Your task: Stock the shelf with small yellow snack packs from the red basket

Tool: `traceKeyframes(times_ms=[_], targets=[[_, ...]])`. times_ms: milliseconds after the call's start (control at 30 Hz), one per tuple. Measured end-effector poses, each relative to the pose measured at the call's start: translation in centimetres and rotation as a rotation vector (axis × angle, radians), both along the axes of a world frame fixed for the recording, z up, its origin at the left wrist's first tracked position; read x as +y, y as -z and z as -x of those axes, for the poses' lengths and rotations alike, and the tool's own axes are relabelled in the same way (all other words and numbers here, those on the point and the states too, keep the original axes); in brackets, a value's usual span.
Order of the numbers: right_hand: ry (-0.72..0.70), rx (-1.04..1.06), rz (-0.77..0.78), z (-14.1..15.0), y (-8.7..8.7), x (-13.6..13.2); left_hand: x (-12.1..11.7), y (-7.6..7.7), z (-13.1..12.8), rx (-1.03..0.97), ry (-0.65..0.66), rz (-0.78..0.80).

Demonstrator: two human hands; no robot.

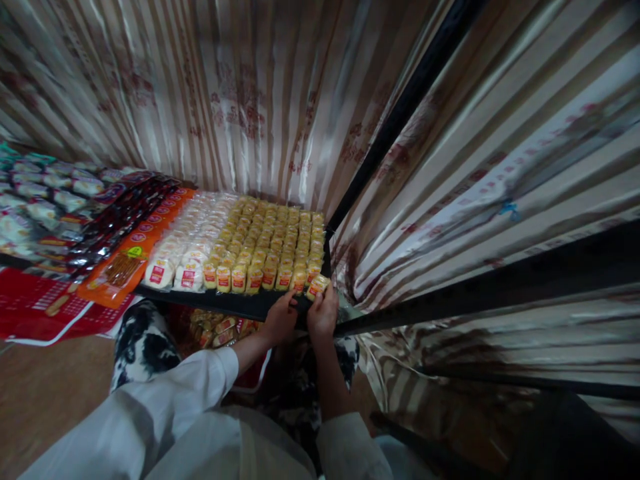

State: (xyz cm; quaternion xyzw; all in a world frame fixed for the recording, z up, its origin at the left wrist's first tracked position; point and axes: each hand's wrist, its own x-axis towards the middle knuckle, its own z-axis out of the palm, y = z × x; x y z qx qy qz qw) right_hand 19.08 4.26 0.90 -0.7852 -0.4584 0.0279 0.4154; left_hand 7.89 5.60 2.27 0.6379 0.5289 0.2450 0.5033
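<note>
My right hand [324, 313] grips a small yellow packaged snack cake [317, 287] with a red label, above the front right corner of a black shelf [240, 305]. Just to its left, my left hand [281, 319] reaches to the shelf's front edge, its fingers curled at the end of a row; whether they hold anything is hard to make out. Rows of matching yellow packaged cakes [270, 247] stand tightly side by side on the shelf. Beside them on the left are rows of white round packaged cakes [189, 265].
Further left lie orange snack bags [120, 270], dark shiny packets [117, 230] and white-purple packets [45, 183]. Below the shelf, a basket holds more yellow packets [220, 328]; a red basket [45, 303] stands at left. Black frame bars [410, 107] and a striped curtain [280, 100] border the shelf.
</note>
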Motion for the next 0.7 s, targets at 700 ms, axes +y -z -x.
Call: traceKeyframes(times_ms=[700], targets=[[-0.076, -0.010, 0.000, 0.6, 1.7, 1.1, -0.3, 0.8, 0.3, -0.084, -0.010, -0.005]])
